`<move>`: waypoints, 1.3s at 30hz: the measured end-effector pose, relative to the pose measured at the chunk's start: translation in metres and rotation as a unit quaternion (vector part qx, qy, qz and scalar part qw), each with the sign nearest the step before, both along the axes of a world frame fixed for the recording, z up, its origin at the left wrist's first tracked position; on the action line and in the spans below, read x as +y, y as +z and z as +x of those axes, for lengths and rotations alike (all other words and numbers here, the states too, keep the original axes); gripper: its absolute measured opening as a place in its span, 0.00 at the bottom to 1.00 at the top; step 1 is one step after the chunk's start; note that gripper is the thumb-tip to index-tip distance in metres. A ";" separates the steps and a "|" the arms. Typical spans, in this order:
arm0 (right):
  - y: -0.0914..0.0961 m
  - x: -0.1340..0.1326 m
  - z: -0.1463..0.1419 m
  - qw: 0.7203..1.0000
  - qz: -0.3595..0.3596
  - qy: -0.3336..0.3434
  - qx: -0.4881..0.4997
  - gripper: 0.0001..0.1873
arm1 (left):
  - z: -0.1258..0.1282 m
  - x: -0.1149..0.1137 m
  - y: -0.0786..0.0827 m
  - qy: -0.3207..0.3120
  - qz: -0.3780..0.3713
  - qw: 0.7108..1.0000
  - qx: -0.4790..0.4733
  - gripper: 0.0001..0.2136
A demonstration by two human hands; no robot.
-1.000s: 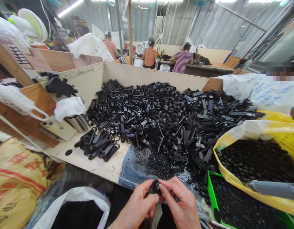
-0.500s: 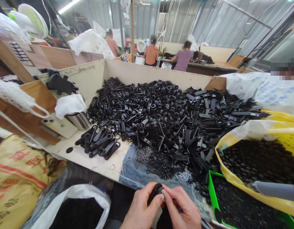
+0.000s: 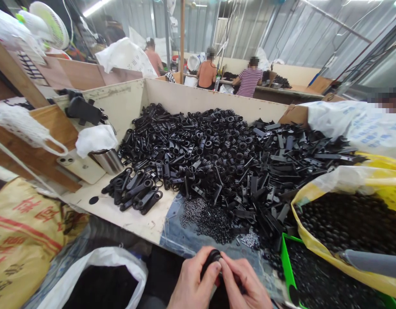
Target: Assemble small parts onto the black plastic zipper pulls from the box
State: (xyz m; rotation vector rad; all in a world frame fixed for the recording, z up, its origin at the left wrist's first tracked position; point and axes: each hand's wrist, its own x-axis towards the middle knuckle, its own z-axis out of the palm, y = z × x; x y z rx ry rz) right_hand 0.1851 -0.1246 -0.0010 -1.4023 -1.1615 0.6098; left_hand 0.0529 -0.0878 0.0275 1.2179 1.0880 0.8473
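At the table's front edge my left hand (image 3: 194,279) and my right hand (image 3: 244,281) are closed together on one black plastic part (image 3: 213,256). Its rounded, ring-like end shows between the fingertips; the rest is covered by my fingers. Just beyond my hands, small metal pins (image 3: 249,238) and little black pieces (image 3: 217,223) lie on a blue cloth (image 3: 172,227). Behind them rises a big heap of black plastic parts (image 3: 198,141). To its left, several long black parts with round ends (image 3: 141,195) lie together.
On the right are a yellow bag (image 3: 309,227) of black pieces and a green tray (image 3: 285,257). A white sack (image 3: 143,274) hangs open at lower left. A phone (image 3: 83,168) and a metal cup (image 3: 107,161) stand on the left. Several people sit at the back.
The view has shifted slightly. My hands keep their grip on the black part, whose rounded end shows a little more now.
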 end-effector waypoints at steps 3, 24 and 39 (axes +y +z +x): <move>-0.006 -0.001 -0.003 0.996 -0.055 -0.013 0.068 0.15 | -0.001 0.000 -0.001 -0.011 -0.001 1.000 0.005 0.18; 0.016 0.050 -0.001 0.947 -0.190 0.206 0.157 0.20 | -0.037 0.012 -0.001 -0.067 -0.137 0.988 0.002 0.16; 0.017 0.049 0.008 0.940 -0.191 0.282 -0.018 0.17 | -0.044 0.003 0.004 -0.056 -0.301 0.949 -0.070 0.43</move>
